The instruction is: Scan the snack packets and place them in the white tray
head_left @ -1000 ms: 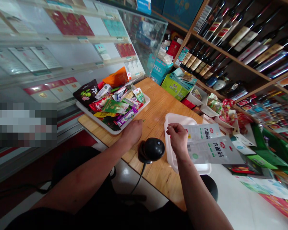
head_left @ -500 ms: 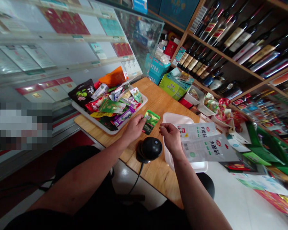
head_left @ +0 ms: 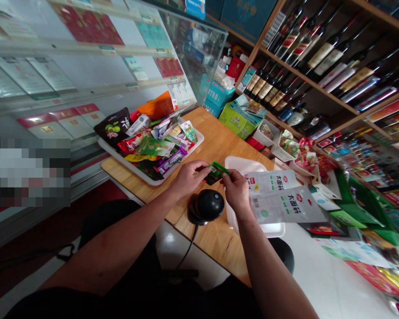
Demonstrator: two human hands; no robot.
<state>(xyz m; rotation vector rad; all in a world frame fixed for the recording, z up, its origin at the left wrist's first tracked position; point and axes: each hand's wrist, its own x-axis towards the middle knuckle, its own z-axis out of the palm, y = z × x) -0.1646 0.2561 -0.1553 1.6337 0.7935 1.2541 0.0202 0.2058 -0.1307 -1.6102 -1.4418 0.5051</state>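
Note:
Between my two hands is a small green snack packet [head_left: 214, 173], tilted above the wooden table. My left hand [head_left: 192, 177] is closed on its left edge, and my right hand [head_left: 235, 188] pinches its right edge. Just below the packet stands a black rounded device [head_left: 210, 205] with a cable running down over the table's edge. Left of my hands, a white tray [head_left: 146, 179] is heaped with assorted snack packets. To the right, a second white tray [head_left: 234, 161] carries two flat grey-and-clear packets [head_left: 286, 204], partly behind my right wrist.
A glass display case [head_left: 119, 71] with cigarette-like packs borders the table [head_left: 206, 128] on the left. Wooden shelves [head_left: 306, 66] of bottles rise behind. White bins of snacks [head_left: 282, 148] and a green box [head_left: 237, 119] line the table's far right side. Green crates [head_left: 362, 199] are further right.
My right hand has moved left and taken hold of the packet's right edge. The packet has shifted slightly right and now tilts, showing less of its face.

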